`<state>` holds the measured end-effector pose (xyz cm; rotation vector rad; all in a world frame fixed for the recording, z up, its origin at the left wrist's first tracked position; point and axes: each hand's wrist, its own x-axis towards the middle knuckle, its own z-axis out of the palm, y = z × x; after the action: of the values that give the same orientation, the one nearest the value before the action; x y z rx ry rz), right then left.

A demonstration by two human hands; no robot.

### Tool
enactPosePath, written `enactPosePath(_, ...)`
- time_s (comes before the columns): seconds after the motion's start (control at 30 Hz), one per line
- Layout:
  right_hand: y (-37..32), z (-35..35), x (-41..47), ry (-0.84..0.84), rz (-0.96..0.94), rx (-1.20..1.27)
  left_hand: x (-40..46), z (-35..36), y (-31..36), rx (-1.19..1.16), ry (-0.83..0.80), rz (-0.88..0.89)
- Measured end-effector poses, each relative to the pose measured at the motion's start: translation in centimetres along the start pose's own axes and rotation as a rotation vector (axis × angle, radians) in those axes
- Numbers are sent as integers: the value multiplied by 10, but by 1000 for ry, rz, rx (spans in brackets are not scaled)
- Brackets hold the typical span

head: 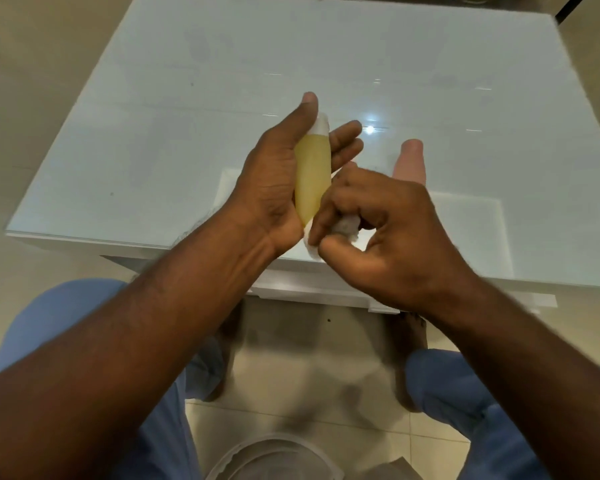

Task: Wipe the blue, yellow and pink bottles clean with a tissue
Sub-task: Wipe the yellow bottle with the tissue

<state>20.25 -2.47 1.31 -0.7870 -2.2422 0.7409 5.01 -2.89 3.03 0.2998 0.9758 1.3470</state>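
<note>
Left hand (274, 178) is gripping the yellow bottle (313, 174) above the near edge of the white table (153, 133), thumb along its side, white cap pointing away. Right hand (385, 233) is pinching a crumpled tissue (347, 228) against the bottle's base. Pink bottle (409, 161) is lying on the table just behind the right hand.

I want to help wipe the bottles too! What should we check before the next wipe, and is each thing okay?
1. Yellow bottle held firmly: ok, the left hand grips it above the table.
2. Tissue ready: ok, the right hand pinches it in a wad at the bottle's lower end.
3. Cap on: ok, a white cap sits on top.
4. Pink bottle within reach: ok, it stands just behind the right hand.
5. Blue bottle nearby: cannot tell, none is in view.
6. Yellow bottle already clean: cannot tell.
</note>
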Motion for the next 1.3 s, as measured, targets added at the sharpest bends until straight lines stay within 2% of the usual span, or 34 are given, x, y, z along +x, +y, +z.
enactPosePath(0.07, 1, -2, 2, 79, 37, 36, -1, 2, 1, 10, 3, -2)
enactPosePath(0.17, 5, -13, 12, 333, 167, 202, -3, 4, -4, 68, -38, -12)
enactPosePath(0.23, 8, -18, 15, 402, 227, 254, -5, 7, -8, 121, -43, -18)
enactPosePath(0.33, 7, -8, 10, 281, 207, 219, -7, 8, -9, 99, -27, -32)
enactPosePath(0.43, 5, 0, 2, 45, 98, 61, -5, 3, -2, 17, 13, -21)
enactPosePath(0.5, 3, -4, 2, -85, 100, 66, -4, 0, 3, 39, 35, 16)
enactPosePath(0.57, 3, -9, 6, -21, 152, 136, -4, -1, 5, 81, 45, 26)
enactPosePath(0.67, 10, -22, 15, 157, 278, 404, -4, -1, 1, 190, 37, 6)
enactPosePath(0.77, 17, -29, 16, 220, 382, 520, -4, 1, -5, 253, 42, -27)
enactPosePath(1.0, 16, -17, 14, 136, 401, 396, 2, 0, -8, 262, 141, 15)
enactPosePath(1.1, 15, -19, 13, 127, 435, 410, 5, -3, -6, 229, 74, -18)
enactPosePath(1.23, 20, -20, 14, 210, 464, 419, 8, -7, -6, 112, 27, -30)
enactPosePath(1.3, 21, -22, 15, 239, 442, 393, 8, -7, -6, 147, 44, -11)
